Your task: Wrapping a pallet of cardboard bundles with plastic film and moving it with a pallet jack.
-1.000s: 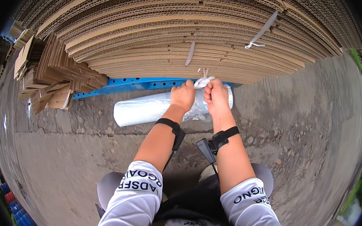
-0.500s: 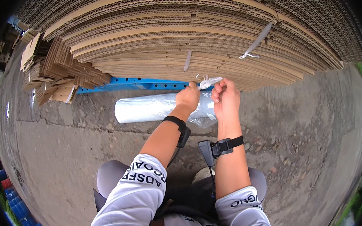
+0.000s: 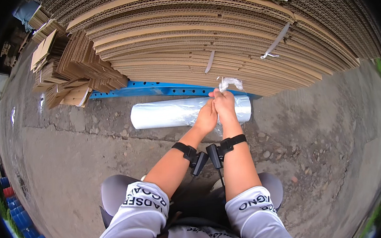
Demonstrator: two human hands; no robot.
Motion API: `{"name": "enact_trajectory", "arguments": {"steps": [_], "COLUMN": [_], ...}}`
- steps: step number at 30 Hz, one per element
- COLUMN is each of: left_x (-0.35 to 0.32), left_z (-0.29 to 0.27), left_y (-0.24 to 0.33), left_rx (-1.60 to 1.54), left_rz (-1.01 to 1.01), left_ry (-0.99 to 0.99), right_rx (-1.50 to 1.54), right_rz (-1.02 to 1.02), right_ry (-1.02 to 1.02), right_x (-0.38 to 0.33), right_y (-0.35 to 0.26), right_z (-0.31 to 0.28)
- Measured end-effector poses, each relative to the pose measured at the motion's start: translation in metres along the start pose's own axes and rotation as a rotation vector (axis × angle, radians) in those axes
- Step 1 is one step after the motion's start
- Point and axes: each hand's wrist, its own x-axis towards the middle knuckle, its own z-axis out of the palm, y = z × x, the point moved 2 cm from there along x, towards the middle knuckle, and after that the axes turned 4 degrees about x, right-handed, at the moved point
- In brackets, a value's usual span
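At the foot of the stack (image 3: 201, 32), I log the roll (image 3: 163, 114) lying crosswise on the ground (image 3: 72, 170), its far edge near the blue rail (image 3: 154, 88). Left hand (image 3: 206, 117) and right hand (image 3: 224, 105) touch each other over the roll's right half. Fingers look drawn together on both; from my feed I cannot tell whether they pinch anything. White knot (image 3: 231, 84) shows just beyond the right hand, before the stack's lower edge. Room: ground runs wide past both roll ends and toward the knees (image 3: 118, 195); the far side is tight.
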Motion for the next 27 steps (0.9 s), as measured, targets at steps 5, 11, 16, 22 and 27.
{"name": "enact_trajectory", "arguments": {"steps": [5, 11, 16, 22, 27], "left_x": [-0.004, -0.018, -0.032, -0.066, -0.105], "left_z": [-0.01, -0.018, -0.148, -0.241, -0.269], "left_y": [-0.001, -0.012, -0.088, -0.196, -0.189], "left_rx": [0.125, -0.037, 0.664, -0.004, 0.22], "left_rz": [-0.044, 0.021, -0.438, -0.655, -0.9], "left_ry": [-0.125, -0.142, 0.859, 0.606, 0.48], "right_rx": [0.044, 0.08, -0.198, -0.222, -0.227], "right_rz": [-0.024, 0.012, -0.049, 0.125, 0.445], "right_ry": [-0.003, -0.027, 0.216, 0.265, 0.295], "right_x": [0.001, 0.008, 0.039, 0.016, -0.044], "right_y": [-0.027, -0.021, 0.034, 0.075, 0.081], "right_z": [0.003, -0.012, -0.131, -0.105, -0.117]}}
